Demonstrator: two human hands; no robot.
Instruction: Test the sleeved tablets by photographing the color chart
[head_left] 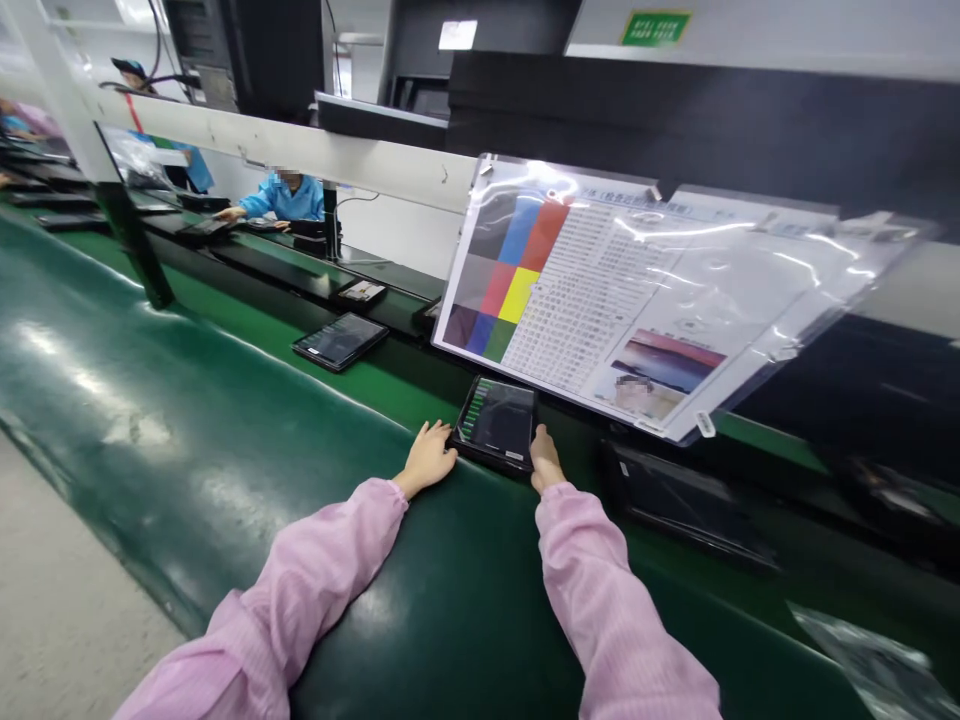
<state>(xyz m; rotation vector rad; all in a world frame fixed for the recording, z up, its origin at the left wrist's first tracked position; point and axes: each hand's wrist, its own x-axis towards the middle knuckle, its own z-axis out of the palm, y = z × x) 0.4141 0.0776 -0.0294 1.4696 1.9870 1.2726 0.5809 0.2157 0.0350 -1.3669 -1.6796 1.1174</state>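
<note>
A dark tablet (496,425) with a row of green marks down the left of its screen lies on the green belt in front of me. My right hand (546,458) grips its right edge, thumb near the top and the other fingers mostly hidden. At the tablet's left edge, my left hand (429,458) rests palm down with fingers spread; its fingertips are close to the corner, and I cannot tell whether they touch. Further up the belt to the left lies a second tablet (341,341), apart from both hands.
A plastic-covered sheet (585,300) with colour blocks and print hangs just behind the tablet. Another dark tablet (686,500) lies to the right, and a clear plastic bag (877,650) at lower right. A slanted post (124,220) stands left. A person in blue (289,200) sits across the line.
</note>
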